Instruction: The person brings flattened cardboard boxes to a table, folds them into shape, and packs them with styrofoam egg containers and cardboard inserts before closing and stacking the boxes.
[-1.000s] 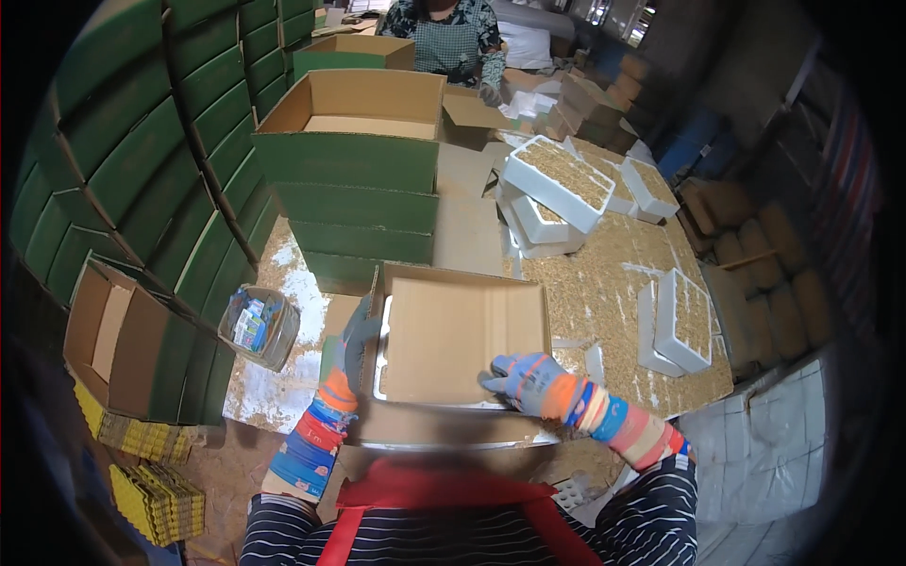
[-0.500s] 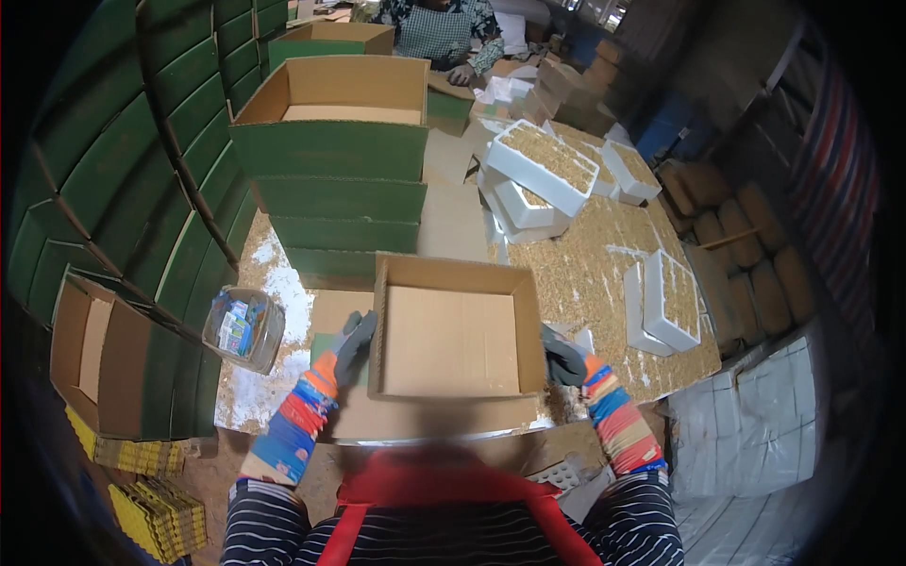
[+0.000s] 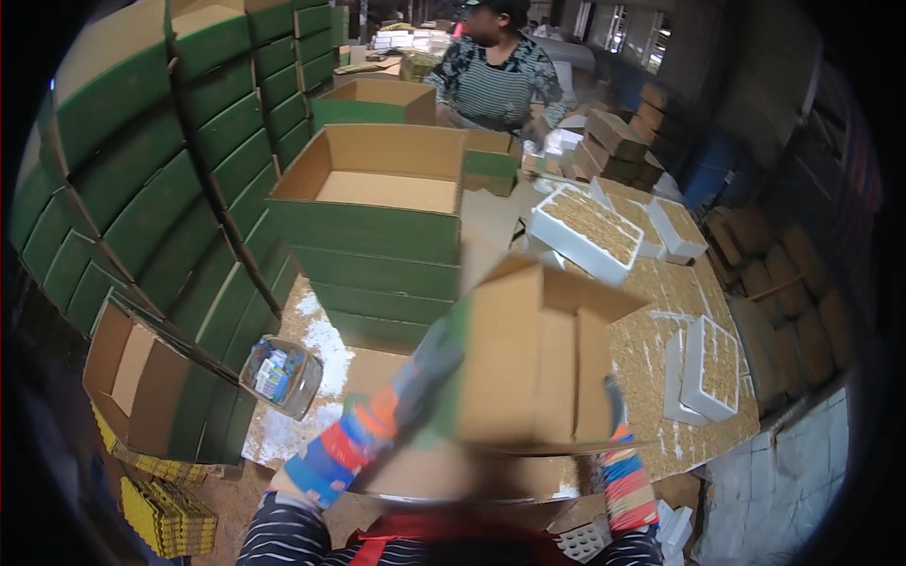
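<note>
An open-topped cardboard box (image 3: 500, 354), brown inside and green outside, is tilted between my hands above the table's near part. Against its green left side presses my left hand (image 3: 429, 373), in a grey glove smeared by motion. My right hand (image 3: 615, 406) grips the box's right side; the box hides most of its fingers. Striped, colourful sleeve covers wrap both forearms. Just beyond the held box rises a stack of green boxes (image 3: 377, 241), the topmost open with bare brown cardboard inside.
Left of the stack sits a clear plastic tub (image 3: 280, 377) with small packets. White foam trays (image 3: 585, 231) of brown grainy material lie on the table (image 3: 651, 377) at right. Green boxes (image 3: 142, 189) wall the left side. A co-worker (image 3: 495, 75) stands at the far end. Yellow egg trays (image 3: 165, 517) are lower left.
The box was level between my hands; now it is tilted and farther right. My left hand has moved right with it. The view has risen, bringing more of the co-worker into sight.
</note>
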{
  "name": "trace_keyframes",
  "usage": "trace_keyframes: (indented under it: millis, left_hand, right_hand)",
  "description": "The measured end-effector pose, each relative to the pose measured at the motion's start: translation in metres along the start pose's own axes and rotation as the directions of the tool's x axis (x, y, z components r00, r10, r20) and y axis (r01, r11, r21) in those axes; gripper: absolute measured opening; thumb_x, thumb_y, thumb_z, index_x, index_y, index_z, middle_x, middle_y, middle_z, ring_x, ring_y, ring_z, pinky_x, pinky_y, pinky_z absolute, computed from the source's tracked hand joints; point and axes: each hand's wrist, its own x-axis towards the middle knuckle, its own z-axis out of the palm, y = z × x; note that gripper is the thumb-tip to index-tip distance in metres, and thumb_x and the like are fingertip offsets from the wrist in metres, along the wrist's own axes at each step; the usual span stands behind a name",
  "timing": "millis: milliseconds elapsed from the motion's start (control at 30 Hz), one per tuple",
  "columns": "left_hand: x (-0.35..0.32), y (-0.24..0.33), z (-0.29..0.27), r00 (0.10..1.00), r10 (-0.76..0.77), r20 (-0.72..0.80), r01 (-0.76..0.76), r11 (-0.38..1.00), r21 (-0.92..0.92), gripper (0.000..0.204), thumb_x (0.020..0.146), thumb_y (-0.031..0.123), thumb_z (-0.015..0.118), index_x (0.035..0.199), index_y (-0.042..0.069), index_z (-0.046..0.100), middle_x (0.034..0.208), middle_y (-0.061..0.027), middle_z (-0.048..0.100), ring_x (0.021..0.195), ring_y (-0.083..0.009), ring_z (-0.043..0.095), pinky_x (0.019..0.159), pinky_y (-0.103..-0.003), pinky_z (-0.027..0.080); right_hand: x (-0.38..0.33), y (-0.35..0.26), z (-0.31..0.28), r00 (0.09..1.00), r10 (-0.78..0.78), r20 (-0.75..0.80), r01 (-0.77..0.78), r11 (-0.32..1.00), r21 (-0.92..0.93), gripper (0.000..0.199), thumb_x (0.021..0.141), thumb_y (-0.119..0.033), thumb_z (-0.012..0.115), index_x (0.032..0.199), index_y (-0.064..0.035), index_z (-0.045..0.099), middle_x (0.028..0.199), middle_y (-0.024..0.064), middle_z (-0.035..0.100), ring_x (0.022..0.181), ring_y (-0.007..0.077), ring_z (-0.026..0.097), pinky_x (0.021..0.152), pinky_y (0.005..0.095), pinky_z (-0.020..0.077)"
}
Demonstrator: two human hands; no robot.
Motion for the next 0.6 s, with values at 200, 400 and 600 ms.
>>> trace_keyframes:
  millis: [200,400,600]
  left_hand:
    - [0.032,0.122,-0.073,0.389,0.907,-0.164,-0.547,0.371,0.75,0.055,0.082,0.005,0.066,0.132,-0.001,0.044,0.123,-0.0172,0.054,0.112,-0.0261,0.053,0.099,-0.038,0.039]
    - [0.087,0.054,-0.191,0.625,0.678,-0.387,-0.358,0.689,0.631,0.029,0.091,0.011,0.059,0.117,-0.001,0.057,0.098,-0.0007,0.063,0.087,-0.0095,0.057,0.075,-0.024,0.048]
    - [0.079,0.025,-0.234,0.609,0.61,-0.507,-0.375,0.785,0.493,0.062,0.086,0.028,0.066,0.136,0.002,0.039,0.131,-0.0172,0.045,0.117,-0.0229,0.046,0.101,-0.036,0.035]
  right_hand:
    - [0.059,-0.146,0.027,0.923,-0.381,-0.054,0.356,0.898,-0.258,0.037,0.088,-0.025,0.057,0.116,-0.0013,0.056,0.108,0.0149,0.061,0.095,0.0233,0.058,0.082,0.0352,0.0474]
    - [0.173,-0.222,0.106,0.808,-0.588,0.019,0.465,0.618,-0.634,0.033,0.088,-0.024,0.055,0.11,-0.0008,0.059,0.103,0.0165,0.062,0.091,0.0271,0.059,0.079,0.0382,0.0477]
    - [0.269,-0.221,0.207,0.807,-0.588,0.055,0.231,0.228,-0.946,0.031,0.087,-0.024,0.053,0.105,-0.0004,0.061,0.098,0.0181,0.062,0.087,0.0309,0.059,0.076,0.0413,0.048]
